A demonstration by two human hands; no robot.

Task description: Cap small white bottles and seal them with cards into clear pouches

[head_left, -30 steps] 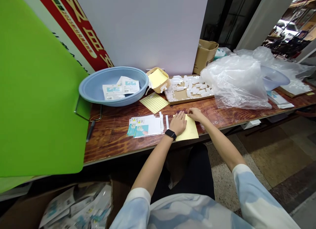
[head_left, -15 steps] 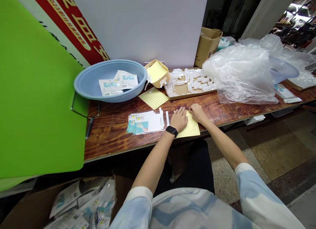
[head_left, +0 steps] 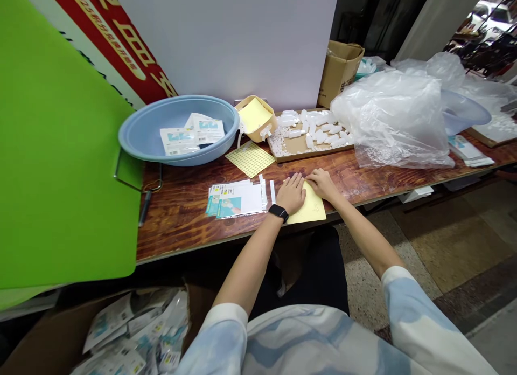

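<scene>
A yellow paper sheet point(head_left: 309, 209) lies at the front edge of the wooden table, partly under both hands. My left hand point(head_left: 291, 193), with a black watch at the wrist, rests flat on the sheet's left side, fingers stretched out. At the sheet's top edge, my right hand point(head_left: 321, 183) has its fingers bent and pressed together on the paper; the fingertips are too small to make out well. Just left of my left hand are a narrow white strip point(head_left: 272, 192) and overlapping printed packets point(head_left: 236, 199) in white and teal.
Behind stand a blue basin point(head_left: 137, 135) holding packets, a yellow dotted sticker sheet point(head_left: 250, 158), a tan container point(head_left: 258, 132) and a cardboard tray point(head_left: 297, 144) of small white bottles. Clear plastic bags point(head_left: 391, 116) lie right. A box of packets point(head_left: 133, 332) sits below left.
The view has shifted slightly. Both hands stay on the yellow sheet in nearly the same place, and nothing else has visibly moved.
</scene>
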